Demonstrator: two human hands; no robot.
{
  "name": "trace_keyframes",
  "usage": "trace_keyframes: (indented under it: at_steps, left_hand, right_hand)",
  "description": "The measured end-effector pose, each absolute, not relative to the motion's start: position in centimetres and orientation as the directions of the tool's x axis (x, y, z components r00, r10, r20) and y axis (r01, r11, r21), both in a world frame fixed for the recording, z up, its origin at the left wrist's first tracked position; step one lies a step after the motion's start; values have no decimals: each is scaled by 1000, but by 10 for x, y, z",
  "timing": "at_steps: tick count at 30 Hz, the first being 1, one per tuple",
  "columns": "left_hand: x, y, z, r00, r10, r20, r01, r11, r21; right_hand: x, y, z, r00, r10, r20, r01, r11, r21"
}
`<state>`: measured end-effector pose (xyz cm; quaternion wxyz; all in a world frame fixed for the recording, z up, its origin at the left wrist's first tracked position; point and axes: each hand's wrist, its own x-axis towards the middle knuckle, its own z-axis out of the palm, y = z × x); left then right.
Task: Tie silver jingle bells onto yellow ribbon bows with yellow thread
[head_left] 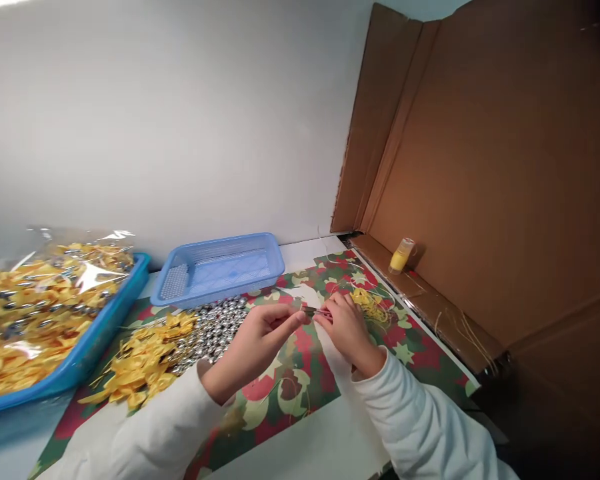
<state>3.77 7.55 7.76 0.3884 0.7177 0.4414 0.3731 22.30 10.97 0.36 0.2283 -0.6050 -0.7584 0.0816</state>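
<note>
Near left, yellow petal-like pieces [147, 360] lie on a patterned sheet [305, 380], beside silver beads [223, 327]. To their right, your left hand [263, 333] and right hand [347, 327] meet, the fingertips of each pinched on a small slender item [309, 311], too small to identify. Yellow strands [375, 310] lie just beyond your right hand; farther left stands a blue basket [215, 290].

Small round silver beads [223, 327] are gleaming like metal; left, a clear plastic bag [94, 276] is shining; right, the tall brown cardboard wall [500, 160] is looking matt.
</note>
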Motion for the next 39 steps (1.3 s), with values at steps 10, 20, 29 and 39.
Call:
trace_keyframes:
  at_steps: [10,20,29,39]
  left_hand:
    - [-20,-2,83,228,972,50,321,-124,939]
    - [-35,-4,43,217,976,-15,303,-53,952]
    - [-40,-3,23,316,941,-122,192,62,979]
    - [-34,-4,25,268,953,-143,-120,180,976]
  right_hand:
    - [201,109,0,-295,923,247,923,342,-174]
    - [176,75,43,-715,587,380,377,781,-497]
    - [155,73,35,-780,425,459,115,819,-562]
    - [150,61,26,-636,542,549,139,780,-610]
